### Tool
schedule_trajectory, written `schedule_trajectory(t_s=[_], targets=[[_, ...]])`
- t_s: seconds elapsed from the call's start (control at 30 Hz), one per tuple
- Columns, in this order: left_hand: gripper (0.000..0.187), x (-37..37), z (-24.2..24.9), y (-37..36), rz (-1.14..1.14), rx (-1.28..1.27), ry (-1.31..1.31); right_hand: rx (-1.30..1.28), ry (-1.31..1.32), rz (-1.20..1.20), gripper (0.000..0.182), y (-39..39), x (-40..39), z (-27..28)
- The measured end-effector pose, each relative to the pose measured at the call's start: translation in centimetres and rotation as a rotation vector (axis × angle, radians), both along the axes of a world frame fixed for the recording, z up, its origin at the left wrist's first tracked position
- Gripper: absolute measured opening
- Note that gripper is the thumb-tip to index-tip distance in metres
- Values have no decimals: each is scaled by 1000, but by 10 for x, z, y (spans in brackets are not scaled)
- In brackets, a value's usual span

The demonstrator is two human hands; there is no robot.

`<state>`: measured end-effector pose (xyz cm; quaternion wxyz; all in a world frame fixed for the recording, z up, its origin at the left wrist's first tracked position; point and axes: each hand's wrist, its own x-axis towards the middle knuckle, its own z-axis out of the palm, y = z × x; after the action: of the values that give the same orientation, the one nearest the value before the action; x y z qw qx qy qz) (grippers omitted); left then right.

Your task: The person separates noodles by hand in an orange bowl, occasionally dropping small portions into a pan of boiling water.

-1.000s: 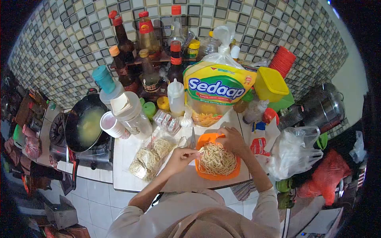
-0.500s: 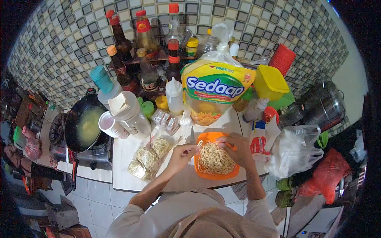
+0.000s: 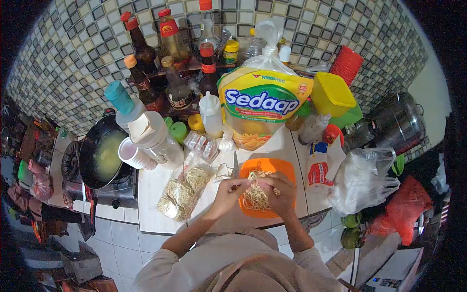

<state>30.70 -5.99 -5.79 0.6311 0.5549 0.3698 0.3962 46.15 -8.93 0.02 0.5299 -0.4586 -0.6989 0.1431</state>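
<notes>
An orange plastic tray [image 3: 287, 168] holds a tangle of pale noodles [image 3: 256, 200] on the white table in front of me. Over its near-left part my left hand [image 3: 230, 192] is closed, thumb and fingertips pinching a bit of noodle. My right hand [image 3: 279, 191] comes in from the other side, also closed in a pinch, and its fingertips meet those of the left. The small piece between them is mostly hidden by the fingers. Left of my left hand lies a clear bag of dried noodle cakes [image 3: 182, 193].
A wok [image 3: 103, 155] with yellowish liquid sits on the stove at left. Bottles, a squeeze bottle [image 3: 211, 117] and a Sedaap pouch [image 3: 262, 104] stand behind the tray. A knife [image 3: 236, 164] lies beside the tray; a white plastic bag [image 3: 362, 182] is at right.
My right hand has moved left across the tray, and its fingertips now meet my left hand's. The view has shifted slightly.
</notes>
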Motion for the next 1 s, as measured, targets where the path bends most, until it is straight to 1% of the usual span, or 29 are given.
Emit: schedule_trajectory(t_s=[0.03, 0.1, 0.13, 0.2, 0.23, 0.3, 0.37, 0.4, 0.47, 0.5, 0.57, 0.67, 0.77, 0.83, 0.9, 0.93, 1.0], targets=[[23, -1, 2, 0, -19, 19, 31, -2, 0, 0, 17, 1, 1, -2], [23, -2, 8, -1, -36, 36, 63, 64, -94, -22, 19, 2, 1, -11], [22, -1, 13, -1, -50, 21, 32, 63, -94, -19, 19, 2, 2, -17], [21, -2, 15, 0, -56, 6, 0, -70, -127, 82, 27, 1, 3, -27], [20, -4, 14, 1, -58, 3, 12, -73, -127, 88, 27, 1, 1, -27], [19, -5, 13, 0, -60, -4, 21, -14, -119, 128, 33, 1, -2, -26], [16, -5, 16, 1, -65, -63, -68, -21, -112, 137, 35, 1, 1, -31], [16, -6, 19, 1, -65, -64, -67, -24, -103, 147, 36, 1, 1, -33], [20, -9, 24, 1, -105, -213, -105, -3, -135, 132, 37, 1, 2, -31], [20, -10, 23, 2, -105, -214, -105, 17, -169, 116, 38, 0, 3, -30], [23, -10, 21, 3, -112, -345, -164, 11, -193, 109, 39, -1, 6, -28], [23, -10, 12, 3, -112, -359, -201, -17, -259, 92, 42, -3, 10, -28], [24, -11, 22, 2, -102, -367, -149, -71, -320, 74, 45, -6, 12, -25], [24, -9, 22, 1, -81, -355, -174, -101, -340, 65, 45, -8, 11, -19], [24, -9, 21, 1, -59, -342, -198, -188, -446, 26, 45, -10, 12, -14], [24, -9, 19, 2, -65, -338, -200, -188, -446, 26, 45, -11, 13, -18], [24, -9, 18, 2, -69, -333, -203, -146, -424, 20, 52, -12, 15, -26]])
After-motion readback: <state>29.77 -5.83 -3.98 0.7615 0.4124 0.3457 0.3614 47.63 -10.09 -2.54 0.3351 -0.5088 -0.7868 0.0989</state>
